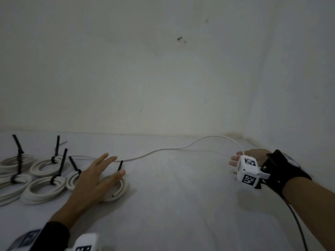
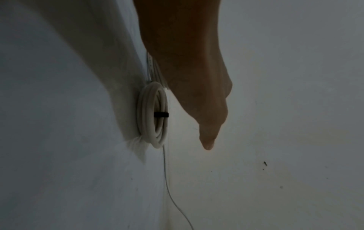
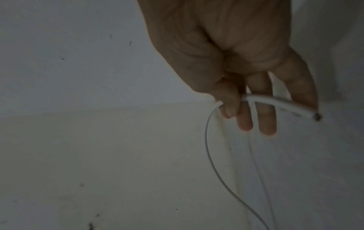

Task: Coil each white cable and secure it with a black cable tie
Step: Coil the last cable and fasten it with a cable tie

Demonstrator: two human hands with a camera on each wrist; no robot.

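Already most of the work looks done: at about nine o'clock on the white sheet (image 1: 181, 205) sits a cluster of coiled white cables, six by my count, each cinched with a black tie whose tail sticks up. The nearest coil (image 1: 116, 189) lies under the left hand (image 1: 94, 180), whose fingers are spread straight and relaxed above it, gripping nothing; its tie (image 1: 120, 165) pokes up beside the thumb. From the left wrist view that bundle shows its black band snug around the loops.

What remains, as far as I can see, is one loose cable (image 1: 163, 150). It runs from behind the coils, across twelve o'clock, arches up near the wall (image 1: 163, 78), and comes down at three o'clock into the right hand (image 1: 252, 157). That hand pinches it close to its cut end, thumb curled against the fingers, with the stub jutting out past them. No spare tie is visible from where I stand.

For room, the middle of the sheet from five to seven o'clock lies open. The wall closes off twelve o'clock, a corner crowds two o'clock, and upright tie tails at nine could snag a swinging cable.
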